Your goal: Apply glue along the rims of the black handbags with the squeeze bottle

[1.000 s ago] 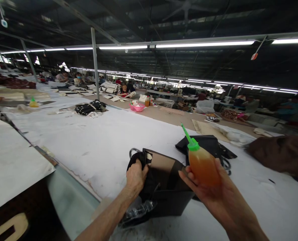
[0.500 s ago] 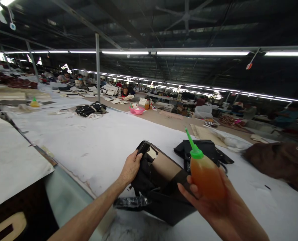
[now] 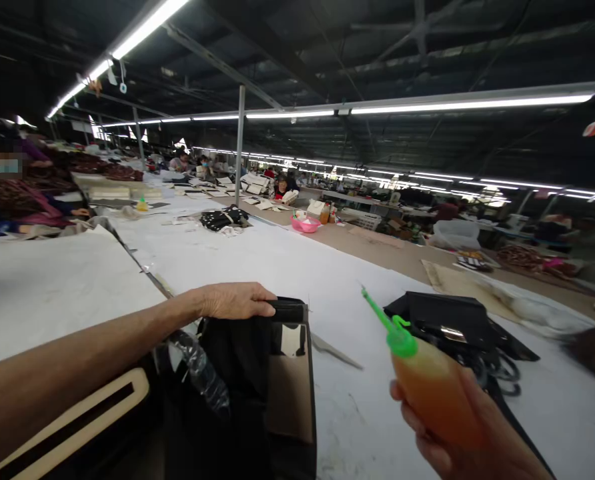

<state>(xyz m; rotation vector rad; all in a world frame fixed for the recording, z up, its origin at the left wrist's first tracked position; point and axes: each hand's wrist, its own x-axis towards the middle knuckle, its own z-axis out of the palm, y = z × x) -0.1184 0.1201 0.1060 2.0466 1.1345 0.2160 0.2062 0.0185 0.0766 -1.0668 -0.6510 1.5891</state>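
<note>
My left hand [image 3: 235,301] grips the top edge of a black bag [image 3: 257,380] with a tan inner panel, which stands on the white-covered table [image 3: 287,267]. Clear plastic wrap hangs at the bag's left side. My right hand [image 3: 457,440] is at the lower right, wrapped round a squeeze bottle [image 3: 427,380] of orange liquid with a green nozzle cap pointing up and left. The bottle is held in the air to the right of the bag, apart from it.
Another black bag [image 3: 452,320] with a metal clasp and straps lies on the table behind the bottle. Farther off are a pile of dark pieces [image 3: 225,219], a pink bowl [image 3: 305,224] and bottles. A brown and cream item [image 3: 62,427] lies at lower left. People work at distant tables.
The view has swung left and closer. My left hand has pulled the black bag toward me and stood it upright, now holding its top edge. The bottle stays in my right hand.
</note>
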